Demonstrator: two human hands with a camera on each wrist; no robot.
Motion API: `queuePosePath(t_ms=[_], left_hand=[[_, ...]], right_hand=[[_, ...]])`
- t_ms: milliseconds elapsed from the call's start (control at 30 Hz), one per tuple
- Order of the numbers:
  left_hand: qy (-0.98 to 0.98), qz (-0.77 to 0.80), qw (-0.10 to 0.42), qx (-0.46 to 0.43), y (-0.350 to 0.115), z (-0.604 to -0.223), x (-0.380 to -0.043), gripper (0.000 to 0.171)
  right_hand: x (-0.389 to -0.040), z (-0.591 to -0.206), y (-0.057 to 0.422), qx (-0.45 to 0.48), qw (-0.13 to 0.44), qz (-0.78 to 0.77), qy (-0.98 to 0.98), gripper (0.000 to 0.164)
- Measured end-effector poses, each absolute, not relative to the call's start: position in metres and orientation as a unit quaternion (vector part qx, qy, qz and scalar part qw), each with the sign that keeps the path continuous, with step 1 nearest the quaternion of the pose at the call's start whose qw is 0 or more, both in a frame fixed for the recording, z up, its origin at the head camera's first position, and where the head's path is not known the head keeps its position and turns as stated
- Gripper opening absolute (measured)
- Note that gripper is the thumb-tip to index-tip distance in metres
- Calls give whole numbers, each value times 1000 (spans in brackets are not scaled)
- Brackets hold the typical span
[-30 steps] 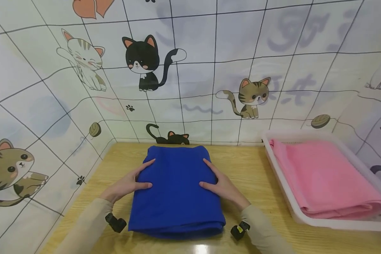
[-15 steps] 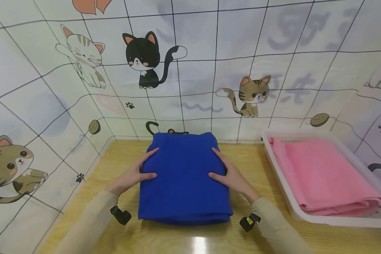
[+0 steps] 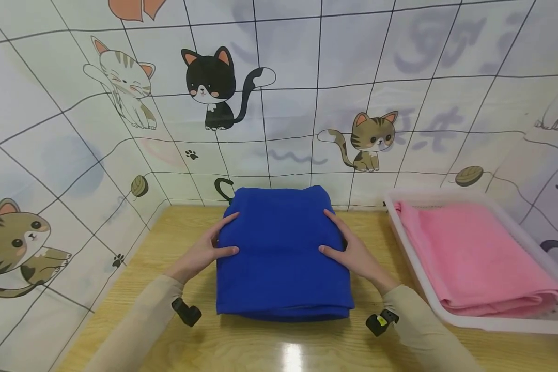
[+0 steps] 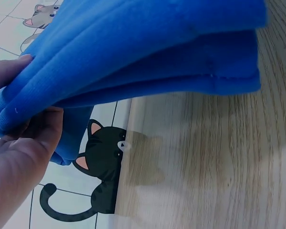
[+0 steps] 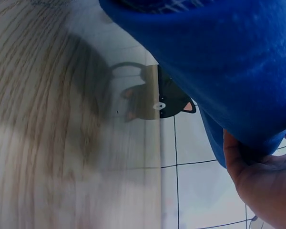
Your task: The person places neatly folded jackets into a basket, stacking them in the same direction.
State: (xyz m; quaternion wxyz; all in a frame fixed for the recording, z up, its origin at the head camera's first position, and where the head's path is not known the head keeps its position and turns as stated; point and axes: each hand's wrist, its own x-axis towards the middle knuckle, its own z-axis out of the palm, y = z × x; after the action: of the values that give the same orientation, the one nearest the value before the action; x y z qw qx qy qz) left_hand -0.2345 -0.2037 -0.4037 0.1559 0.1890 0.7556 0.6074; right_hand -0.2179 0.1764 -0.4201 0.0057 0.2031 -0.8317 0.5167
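Note:
A folded blue cloth (image 3: 285,258), several layers thick, is held level between both hands in the head view. My left hand (image 3: 199,258) grips its left side, thumb on top and fingers curled beneath, as the left wrist view shows around the cloth's folded edge (image 4: 133,57). On the opposite side my right hand (image 3: 360,261) holds it the same way; in the right wrist view its fingers (image 5: 233,157) tuck under the blue fabric (image 5: 238,71). Both wrist views show the wooden tabletop below the cloth, with a gap between.
To the right stands a white plastic basket (image 3: 416,274) with a folded pink cloth (image 3: 483,253) inside. The wooden table (image 3: 242,346) meets a wall covering (image 3: 288,119) printed with cats and grid lines at the back and left.
Both hands have raised the blue cloth and carried it a little to the right, still gripping its two sides. The basket and pink cloth have stayed put.

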Motion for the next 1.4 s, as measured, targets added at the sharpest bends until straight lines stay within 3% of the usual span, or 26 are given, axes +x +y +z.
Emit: queuePosePath(t_ms=[767, 1400], left_hand=[[750, 629, 114, 172, -174, -399, -245, 68], [743, 627, 123, 198, -143, -391, -248, 68]], right_hand=[[-217, -389, 202, 213, 32, 473, -854, 77], [-217, -381, 234, 188, 29, 450, -873, 79]])
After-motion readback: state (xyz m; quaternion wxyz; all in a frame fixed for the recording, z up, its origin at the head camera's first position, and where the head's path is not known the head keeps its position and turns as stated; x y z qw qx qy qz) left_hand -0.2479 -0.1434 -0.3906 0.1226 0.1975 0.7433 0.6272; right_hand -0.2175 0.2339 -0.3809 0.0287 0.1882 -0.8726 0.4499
